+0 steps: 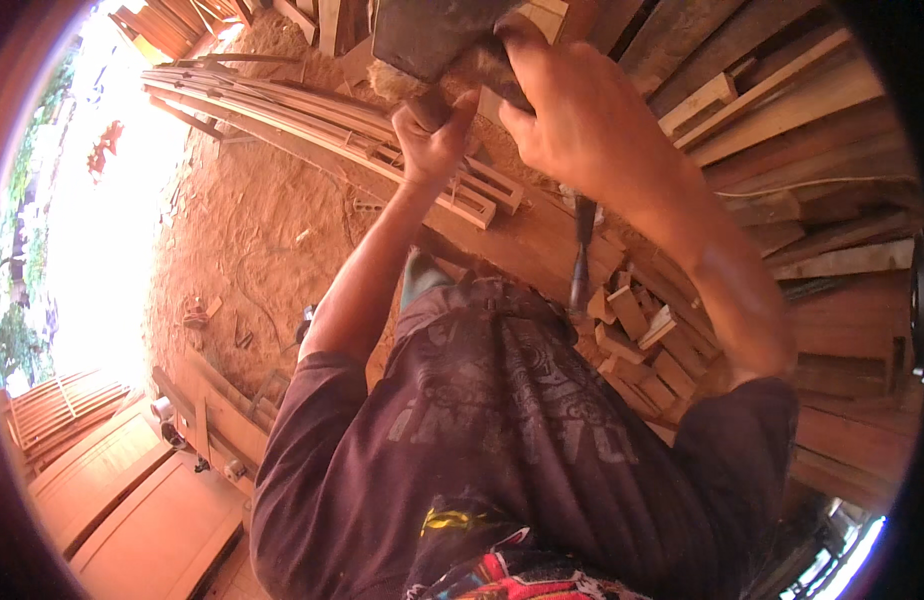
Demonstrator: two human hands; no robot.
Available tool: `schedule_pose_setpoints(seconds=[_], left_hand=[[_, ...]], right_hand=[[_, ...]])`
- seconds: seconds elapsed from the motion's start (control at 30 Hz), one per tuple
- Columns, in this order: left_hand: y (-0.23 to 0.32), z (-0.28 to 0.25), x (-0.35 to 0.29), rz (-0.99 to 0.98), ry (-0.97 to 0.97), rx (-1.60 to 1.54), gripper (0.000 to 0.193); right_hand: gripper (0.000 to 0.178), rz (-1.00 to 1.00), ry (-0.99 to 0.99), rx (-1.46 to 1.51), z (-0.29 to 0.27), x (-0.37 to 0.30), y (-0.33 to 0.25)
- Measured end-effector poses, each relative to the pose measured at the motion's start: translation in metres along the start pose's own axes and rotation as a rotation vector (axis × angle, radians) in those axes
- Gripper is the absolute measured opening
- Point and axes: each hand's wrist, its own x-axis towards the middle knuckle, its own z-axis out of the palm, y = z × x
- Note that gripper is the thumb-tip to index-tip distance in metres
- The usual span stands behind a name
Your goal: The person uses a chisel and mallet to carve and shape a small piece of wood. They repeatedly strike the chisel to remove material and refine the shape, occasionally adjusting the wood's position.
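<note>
One dark, boxy tool at the top edge of the view, exact kind unclear: left hand clamped around a stubby dark grip below it, right hand curled round a dark part at its right. Below, long wooden slats with slotted ends, running diagonally; nearer the torso, a slender dark-handled implement beside jumbled wood offcuts, with stacked planks farther right.
</note>
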Motion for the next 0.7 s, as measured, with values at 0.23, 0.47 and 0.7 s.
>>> schedule_pose_setpoints(seconds=[0.23,0.47,0.7], left_hand=[[0.014,-0.014,0.019,-0.011,-0.014,-0.069,0.025],[0.025,0.001,-0.007,0.092,-0.002,0.087,0.027],[0.022,0.008,-0.006,0.179,0.057,-0.009,0.031]], right_hand=[[0.03,0.044,0.013,0.036,-0.017,-0.022,0.018],[0.036,0.088,0.122,0.175,-0.01,-0.039,0.019],[0.03,-0.05,0.057,0.063,-0.046,-0.011,-0.027]])
